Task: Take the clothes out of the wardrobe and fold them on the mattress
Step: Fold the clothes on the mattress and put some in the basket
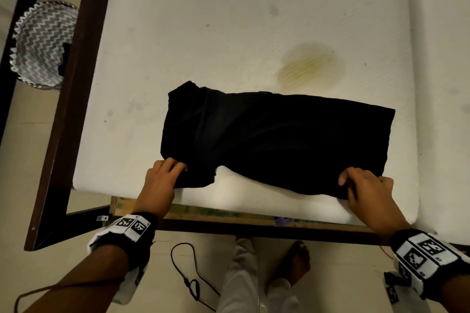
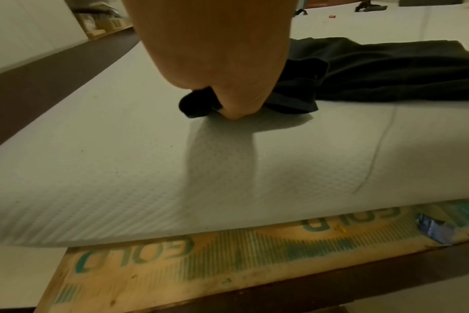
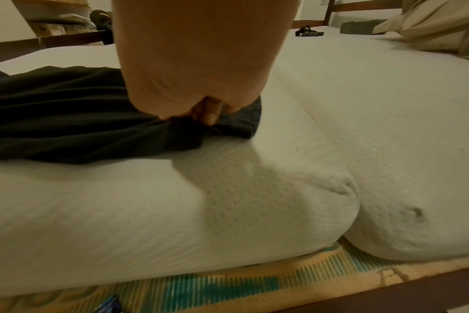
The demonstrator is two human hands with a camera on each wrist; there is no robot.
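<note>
Black garment gripped between both hands

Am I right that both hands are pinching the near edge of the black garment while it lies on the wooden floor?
Not quite: the black garment lies on the white mattress, not the floor, as the head view shows. The left hand and right hand do pinch its near edge.

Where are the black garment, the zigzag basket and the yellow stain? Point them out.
black garment [image 1: 292, 134], head view, middle of the cloth.
zigzag basket [image 1: 38, 43], head view, patterned lining.
yellow stain [image 1: 309, 66], head view, centre of the mark.
</note>
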